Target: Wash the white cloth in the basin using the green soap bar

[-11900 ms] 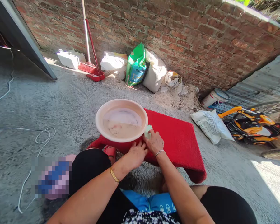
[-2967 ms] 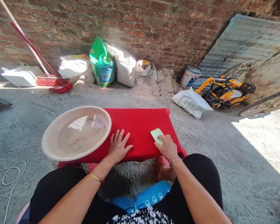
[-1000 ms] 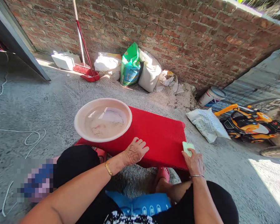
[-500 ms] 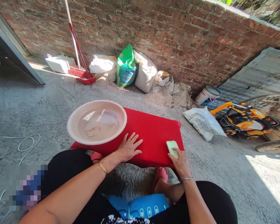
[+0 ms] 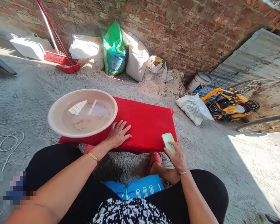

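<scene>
My left hand (image 5: 117, 136) lies flat with spread fingers on the red cloth (image 5: 142, 119) that covers a low table or bench. Beside its fingertips stands a wide pale-pink basin (image 5: 57, 116) holding water, with some dark bits visible at the bottom. At the right front corner of the cloth, my right hand (image 5: 177, 155) grips a light green phone (image 5: 168, 138), thumb along one side and forefinger across its face. The phone's lower end is hidden by the hand.
Along the brick wall (image 5: 172, 34) stand a green-blue sack (image 5: 115, 59), a white sack (image 5: 137, 59), a red dustpan (image 5: 70, 67) and a bucket (image 5: 199, 82). A yellow toy digger (image 5: 232, 105) and a white bag (image 5: 194, 109) are at the right. A cable (image 5: 11, 146) lies at the left.
The view has tilted and shifted, so the scene sits higher and further left in the picture. Both hands keep about the same places on the cloth and the phone.
</scene>
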Demonstrator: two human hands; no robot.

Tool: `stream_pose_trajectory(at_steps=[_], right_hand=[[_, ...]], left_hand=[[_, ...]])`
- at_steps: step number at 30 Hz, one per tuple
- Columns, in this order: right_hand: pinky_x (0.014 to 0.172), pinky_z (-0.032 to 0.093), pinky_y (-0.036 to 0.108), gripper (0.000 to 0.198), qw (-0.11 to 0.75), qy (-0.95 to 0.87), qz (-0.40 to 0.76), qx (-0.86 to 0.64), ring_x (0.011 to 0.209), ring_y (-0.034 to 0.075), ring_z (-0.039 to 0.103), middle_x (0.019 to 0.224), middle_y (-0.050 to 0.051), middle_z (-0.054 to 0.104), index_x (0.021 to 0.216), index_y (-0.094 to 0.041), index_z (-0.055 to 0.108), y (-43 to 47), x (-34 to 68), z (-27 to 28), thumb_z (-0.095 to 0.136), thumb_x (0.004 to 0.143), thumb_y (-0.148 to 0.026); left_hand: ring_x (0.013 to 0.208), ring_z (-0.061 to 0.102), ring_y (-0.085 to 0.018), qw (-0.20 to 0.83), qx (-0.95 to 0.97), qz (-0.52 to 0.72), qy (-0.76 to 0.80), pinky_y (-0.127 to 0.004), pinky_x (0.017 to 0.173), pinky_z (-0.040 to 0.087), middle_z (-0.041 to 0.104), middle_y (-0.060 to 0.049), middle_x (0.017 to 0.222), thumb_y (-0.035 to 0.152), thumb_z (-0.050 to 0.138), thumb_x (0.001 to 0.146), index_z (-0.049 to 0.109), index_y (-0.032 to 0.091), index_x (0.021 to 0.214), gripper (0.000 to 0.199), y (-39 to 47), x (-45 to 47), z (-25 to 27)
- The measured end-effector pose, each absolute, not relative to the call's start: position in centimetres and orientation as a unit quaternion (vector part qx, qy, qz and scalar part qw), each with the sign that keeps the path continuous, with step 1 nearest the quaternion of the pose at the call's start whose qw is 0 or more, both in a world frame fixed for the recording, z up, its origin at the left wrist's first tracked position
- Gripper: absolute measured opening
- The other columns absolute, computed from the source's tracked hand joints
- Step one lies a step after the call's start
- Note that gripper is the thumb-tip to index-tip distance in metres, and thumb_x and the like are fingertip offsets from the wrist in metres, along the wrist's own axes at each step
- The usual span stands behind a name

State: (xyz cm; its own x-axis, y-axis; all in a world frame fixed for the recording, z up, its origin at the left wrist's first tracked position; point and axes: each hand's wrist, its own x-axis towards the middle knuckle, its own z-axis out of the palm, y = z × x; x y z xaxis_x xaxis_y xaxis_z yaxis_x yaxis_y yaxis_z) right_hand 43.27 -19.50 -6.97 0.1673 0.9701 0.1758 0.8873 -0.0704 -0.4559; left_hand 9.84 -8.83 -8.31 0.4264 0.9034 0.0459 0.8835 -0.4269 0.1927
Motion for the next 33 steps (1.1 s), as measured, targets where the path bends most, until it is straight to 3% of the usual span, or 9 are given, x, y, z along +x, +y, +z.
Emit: stream_pose_trajectory(at_steps=[4, 11, 16, 21, 26, 33], right_hand=[[0.078, 0.048, 0.033, 0.040, 0.188, -0.669, 0.088, -0.713, 0.095, 0.021, 0.055, 0.106, 0.007, 0.053, 0.113, -0.027, 0.062, -20.9, 43.4, -7.6, 0.054, 0.082, -0.051], [0.078, 0.047, 0.043, 0.053, 0.207, -0.467, -0.054, -0.858, 0.091, 0.027, 0.054, 0.093, 0.008, 0.053, 0.108, -0.021, 0.063, -23.0, 51.2, -7.6, 0.051, 0.077, -0.062], [0.085, 0.048, 0.041, 0.049, 0.283, -0.649, -0.031, -0.706, 0.102, 0.025, 0.054, 0.107, 0.010, 0.055, 0.121, -0.020, 0.051, -22.6, 45.5, -7.6, 0.057, 0.082, -0.049], [0.083, 0.050, 0.035, 0.043, 0.214, -0.778, -0.002, -0.591, 0.101, 0.024, 0.056, 0.117, 0.012, 0.053, 0.124, -0.022, 0.051, -22.1, 37.3, -8.5, 0.060, 0.083, -0.034], [0.082, 0.048, 0.035, 0.039, 0.160, -0.772, -0.021, -0.615, 0.097, 0.023, 0.055, 0.115, 0.011, 0.053, 0.119, -0.024, 0.057, -22.2, 37.7, -9.3, 0.060, 0.080, -0.030], [0.083, 0.046, 0.039, 0.037, 0.269, -0.591, -0.056, -0.758, 0.096, 0.024, 0.052, 0.099, 0.007, 0.056, 0.109, -0.021, 0.055, -23.3, 46.9, -8.5, 0.056, 0.080, -0.044]], left_hand=[[0.142, 0.030, -0.032, 0.052, 0.843, 0.080, 0.530, -0.052, 0.114, 0.022, 0.040, -0.012, 0.150, 0.049, 0.050, 0.090, 0.053, 0.026, 0.136, 0.052, -8.9, 9.9, -8.5], [0.140, 0.032, -0.033, 0.031, 0.849, 0.094, 0.518, -0.053, 0.112, 0.024, 0.042, -0.013, 0.149, 0.050, 0.049, 0.090, 0.054, 0.026, 0.136, 0.052, -8.7, 9.9, -9.3], [0.140, 0.033, -0.033, 0.032, 0.849, 0.106, 0.516, -0.052, 0.112, 0.023, 0.043, -0.013, 0.148, 0.049, 0.050, 0.090, 0.055, 0.026, 0.135, 0.051, -8.6, 9.8, -9.4], [0.139, 0.034, -0.033, 0.032, 0.849, 0.104, 0.517, -0.052, 0.111, 0.024, 0.043, -0.013, 0.148, 0.050, 0.049, 0.090, 0.055, 0.026, 0.135, 0.051, -8.7, 9.8, -9.1], [0.138, 0.036, -0.033, 0.032, 0.850, 0.115, 0.513, -0.052, 0.110, 0.025, 0.045, -0.014, 0.146, 0.049, 0.049, 0.090, 0.057, 0.024, 0.133, 0.051, -8.6, 9.7, -9.2], [0.138, 0.035, -0.034, 0.017, 0.853, 0.100, 0.512, -0.053, 0.110, 0.026, 0.045, -0.015, 0.147, 0.050, 0.046, 0.091, 0.056, 0.025, 0.134, 0.051, -8.7, 9.9, -9.2]])
